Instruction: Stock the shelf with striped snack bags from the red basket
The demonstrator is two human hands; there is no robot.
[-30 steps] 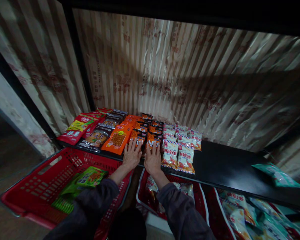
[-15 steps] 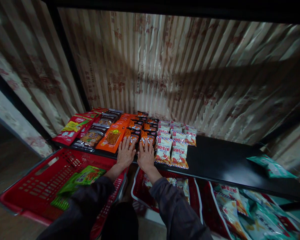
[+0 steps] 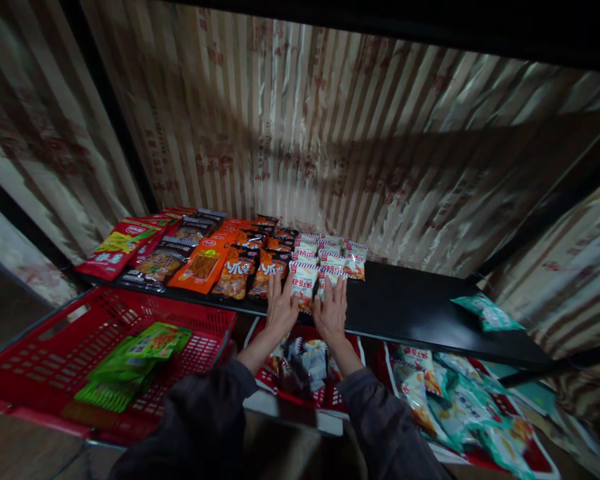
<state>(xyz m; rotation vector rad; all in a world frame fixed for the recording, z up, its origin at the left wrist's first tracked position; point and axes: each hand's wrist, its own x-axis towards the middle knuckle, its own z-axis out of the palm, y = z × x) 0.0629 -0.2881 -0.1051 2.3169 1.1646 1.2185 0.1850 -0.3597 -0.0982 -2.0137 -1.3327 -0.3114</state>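
Note:
My left hand [image 3: 282,308] lies with its fingers stretched out along the left side of a white snack bag [image 3: 304,281] with red lettering and a striped top edge. My right hand [image 3: 331,311] rests open, fingers spread, on the neighbouring white snack bag [image 3: 329,275], covering its lower part. More white bags stand in rows behind these two. Just left of my left hand sit orange-and-black snack bags [image 3: 234,272], then a long orange packet [image 3: 203,266] of sticks. Neither hand has its fingers wrapped round anything.
Dark packets [image 3: 161,261] and red bags [image 3: 119,248] fill the left end of the black shelf [image 3: 405,300]. A teal bag [image 3: 489,312] lies at its right. Below stand a red basket [image 3: 35,340] with green packets [image 3: 135,357], a middle basket [image 3: 333,398], and a right basket [image 3: 540,453] of bags.
Both hands have moved right, from the orange-and-black bags to the front white bags. The orange-and-black bags are now uncovered. The view has shifted slightly to the right.

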